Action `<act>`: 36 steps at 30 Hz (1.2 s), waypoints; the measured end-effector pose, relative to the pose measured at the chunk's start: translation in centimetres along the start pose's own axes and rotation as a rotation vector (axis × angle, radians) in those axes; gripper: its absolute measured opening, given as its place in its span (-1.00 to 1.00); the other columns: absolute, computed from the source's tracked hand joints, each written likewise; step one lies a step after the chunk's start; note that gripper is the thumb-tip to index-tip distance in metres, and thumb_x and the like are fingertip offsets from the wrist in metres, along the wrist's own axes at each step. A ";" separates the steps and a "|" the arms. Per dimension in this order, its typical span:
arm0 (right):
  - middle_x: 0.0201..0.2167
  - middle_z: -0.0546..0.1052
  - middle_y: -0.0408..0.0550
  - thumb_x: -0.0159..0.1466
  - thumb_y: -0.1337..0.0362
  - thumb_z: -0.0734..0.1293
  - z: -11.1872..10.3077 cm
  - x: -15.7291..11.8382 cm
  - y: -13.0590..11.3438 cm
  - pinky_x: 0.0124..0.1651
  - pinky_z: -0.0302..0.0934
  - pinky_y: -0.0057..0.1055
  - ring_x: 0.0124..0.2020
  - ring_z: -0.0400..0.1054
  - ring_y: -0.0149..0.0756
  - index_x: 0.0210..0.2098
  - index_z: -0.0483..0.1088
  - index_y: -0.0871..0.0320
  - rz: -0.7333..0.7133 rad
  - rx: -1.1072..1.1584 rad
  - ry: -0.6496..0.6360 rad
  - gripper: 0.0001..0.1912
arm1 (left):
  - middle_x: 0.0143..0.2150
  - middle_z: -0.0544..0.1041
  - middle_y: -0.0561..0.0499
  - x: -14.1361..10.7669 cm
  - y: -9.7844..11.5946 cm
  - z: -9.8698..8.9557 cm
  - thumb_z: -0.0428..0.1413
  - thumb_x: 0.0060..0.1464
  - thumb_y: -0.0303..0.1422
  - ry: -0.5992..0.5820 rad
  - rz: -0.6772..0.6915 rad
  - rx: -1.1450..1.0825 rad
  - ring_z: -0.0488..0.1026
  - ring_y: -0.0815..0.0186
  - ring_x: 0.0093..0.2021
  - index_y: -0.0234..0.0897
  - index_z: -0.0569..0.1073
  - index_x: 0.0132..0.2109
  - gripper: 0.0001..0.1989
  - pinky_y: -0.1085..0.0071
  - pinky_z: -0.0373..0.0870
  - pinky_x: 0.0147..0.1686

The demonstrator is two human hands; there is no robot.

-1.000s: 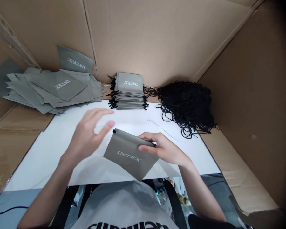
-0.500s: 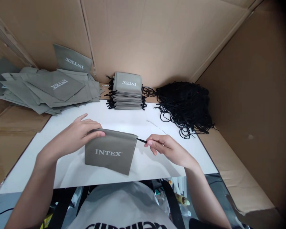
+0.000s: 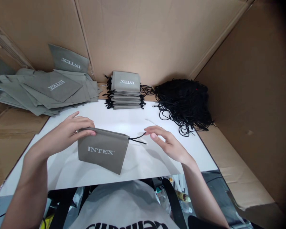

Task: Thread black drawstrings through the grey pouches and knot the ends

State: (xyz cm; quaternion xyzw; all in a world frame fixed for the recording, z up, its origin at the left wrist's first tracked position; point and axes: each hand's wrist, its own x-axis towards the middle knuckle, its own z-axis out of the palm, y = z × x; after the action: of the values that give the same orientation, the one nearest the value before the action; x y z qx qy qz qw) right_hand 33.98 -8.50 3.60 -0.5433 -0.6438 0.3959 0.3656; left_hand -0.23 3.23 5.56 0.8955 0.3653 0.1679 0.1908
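A grey drawstring pouch point(image 3: 102, 157) with white INTEX lettering is held tilted above the white table. My left hand point(image 3: 73, 127) pinches its upper left edge between thumb and fingers. Two black cord ends point(image 3: 138, 140) stick out of the pouch's upper right corner, spread apart. Beside them is my right hand point(image 3: 169, 143), its thumb and fingers parted, with the fingertips at the tip of the upper cord end. Past that hand lies a thin metal threading tool point(image 3: 150, 121), partly hidden behind the fingers.
A loose heap of grey pouches point(image 3: 50, 92) lies at the back left. A neat stack of corded pouches point(image 3: 126, 92) stands at the back middle, beside a pile of black cords point(image 3: 183, 105). Cardboard walls point(image 3: 138, 38) enclose the white table point(image 3: 69, 175).
The pouch and my left hand have shifted left. My right hand has loosened its pinch on the cord, and the two ends, earlier together, now fan apart.
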 end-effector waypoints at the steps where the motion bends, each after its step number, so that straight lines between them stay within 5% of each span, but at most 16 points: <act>1: 0.00 0.49 -0.01 0.41 0.04 0.21 0.3 0.3 -0.2 0.21 0.08 -0.25 0.11 0.31 -0.18 -0.13 0.51 0.08 -0.022 -0.003 0.017 -0.68 | -0.18 0.59 0.09 0.0 0.1 -0.1 0.02 0.21 0.00 -0.047 0.025 0.009 0.49 0.23 -0.13 -0.07 0.52 -0.29 -0.68 0.03 -0.12 0.37; 7: -0.15 0.56 -0.05 0.43 -0.04 0.14 1.9 2.3 -1.5 0.07 0.18 -0.31 -0.06 0.39 -0.24 -0.19 0.50 0.13 0.031 0.184 -0.241 -0.55 | -0.10 0.59 0.08 0.3 1.1 -0.7 -0.05 0.28 -0.06 0.006 0.127 0.085 0.47 0.21 0.02 -0.04 0.52 -0.24 -0.69 0.01 -0.27 0.39; 14: -0.42 0.53 -0.08 0.39 -0.01 0.23 2.6 3.1 -1.5 -0.22 0.13 -0.40 -0.38 0.31 -0.37 -0.41 0.49 0.21 0.193 0.473 -0.496 -0.54 | -0.11 0.59 0.06 0.2 1.6 -1.1 -0.08 0.30 -0.01 0.039 0.141 0.170 0.46 0.20 0.05 -0.12 0.51 -0.24 -0.60 -0.02 -0.21 0.36; 22: -0.42 0.53 -0.10 0.20 0.16 0.45 4.7 2.7 0.7 -0.27 0.10 -0.43 -0.39 0.31 -0.41 -0.44 0.46 0.19 0.343 0.859 -0.358 -0.77 | -0.12 0.59 0.08 0.3 1.1 -1.3 -0.08 0.29 -0.01 0.037 0.142 0.166 0.46 0.19 0.06 -0.11 0.52 -0.25 -0.61 -0.01 -0.23 0.36; 27: -0.44 0.53 -0.12 0.11 0.21 0.48 4.6 2.7 0.7 -0.27 0.10 -0.43 -0.37 0.33 -0.40 -0.47 0.46 0.17 0.433 0.833 -0.237 -0.82 | -0.14 0.60 0.07 0.3 0.8 -1.3 -0.09 0.27 0.05 0.032 0.123 0.150 0.46 0.18 0.04 -0.10 0.52 -0.27 -0.56 -0.02 -0.24 0.36; 36: -0.46 0.56 -0.09 0.11 0.22 0.45 4.0 2.3 0.8 -0.25 0.11 -0.41 -0.41 0.28 -0.39 -0.48 0.52 0.19 0.384 0.642 -0.212 -0.84 | -0.12 0.60 0.09 0.0 0.0 -1.3 -0.08 0.29 -0.02 0.014 0.118 0.160 0.45 0.21 0.06 -0.11 0.53 -0.27 -0.60 0.00 -0.24 0.36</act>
State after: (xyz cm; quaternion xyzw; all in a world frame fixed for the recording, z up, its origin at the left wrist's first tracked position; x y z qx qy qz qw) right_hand 30.36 -6.59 1.26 -0.4680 -0.4076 0.6926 0.3676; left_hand -0.80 3.51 6.64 0.9267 0.3254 0.1555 0.1056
